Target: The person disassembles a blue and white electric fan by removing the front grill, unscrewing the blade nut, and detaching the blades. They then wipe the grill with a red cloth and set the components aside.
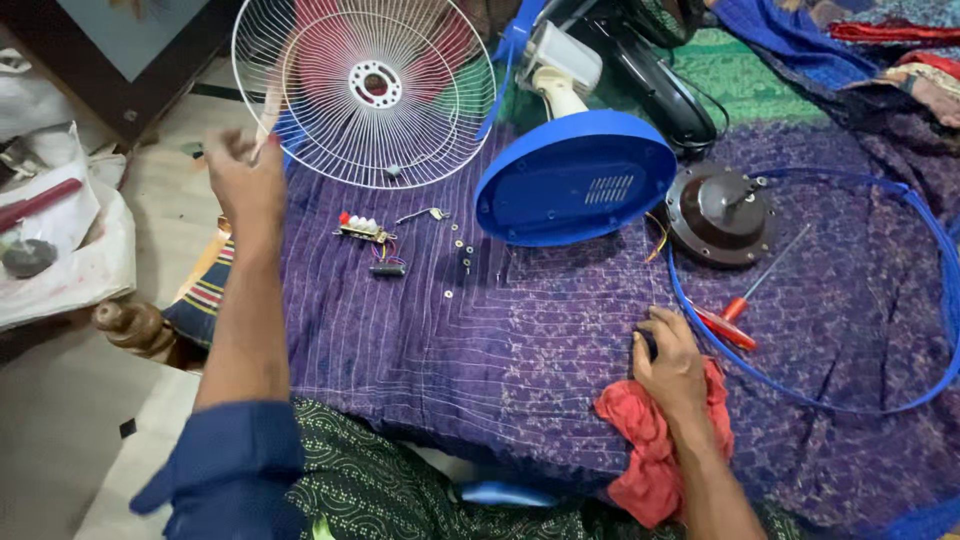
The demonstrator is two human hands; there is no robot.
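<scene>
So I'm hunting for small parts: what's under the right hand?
A crumpled red cloth lies under the right hand, on the purple patterned bedspread. Whatever the fingertips press is mostly hidden, as is anything beneath the cloth.

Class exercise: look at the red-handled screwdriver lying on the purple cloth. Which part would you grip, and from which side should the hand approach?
Grip the red handle of the screwdriver, probably from above. It lies flat, its thin shaft pointing up-right toward the motor. The handle is the thick end, nearest the right hand, beside the blue ring.
</scene>
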